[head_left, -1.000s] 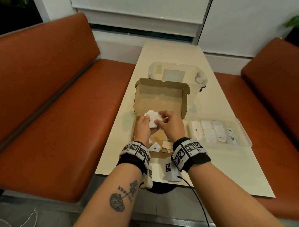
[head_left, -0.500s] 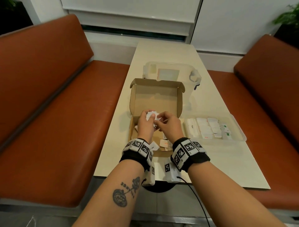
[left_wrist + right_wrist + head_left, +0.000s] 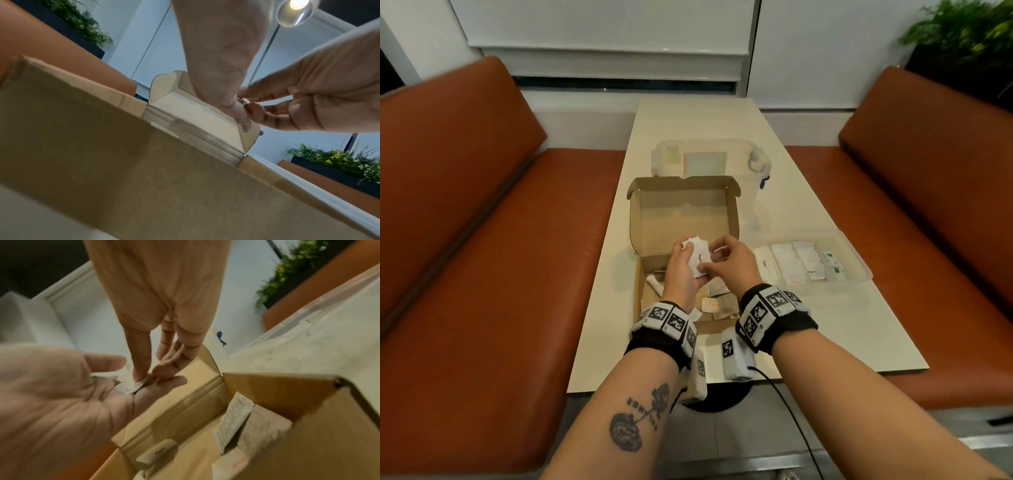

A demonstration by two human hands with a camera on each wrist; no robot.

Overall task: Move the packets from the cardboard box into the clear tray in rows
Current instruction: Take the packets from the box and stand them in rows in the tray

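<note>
Step in hand: sorting a small stack of white packets (image 3: 698,257) held above the cardboard box (image 3: 681,219), it seems, before carrying any across.
Left hand (image 3: 681,270): palm up over the box, fingers curled under the stack and thumb on top, cradling it.
Right hand (image 3: 732,263): thumb and fingertips pinched on the near edge of the top packet, as if peeling it off the stack.
Box: open at the table's (image 3: 825,342) near left, lid standing up at the back; several packets (image 3: 717,303) left on its floor towards the near edge.
Clear tray (image 3: 859,270): just right of the box, near the table's right edge; rows of white packets and a few green-marked ones fill most of it.
Far side: a lidded clear container (image 3: 709,161) behind the box.
Next move, as I judge it: free one packet, swing right, and lay it flat in line with the tray's rows.
</note>
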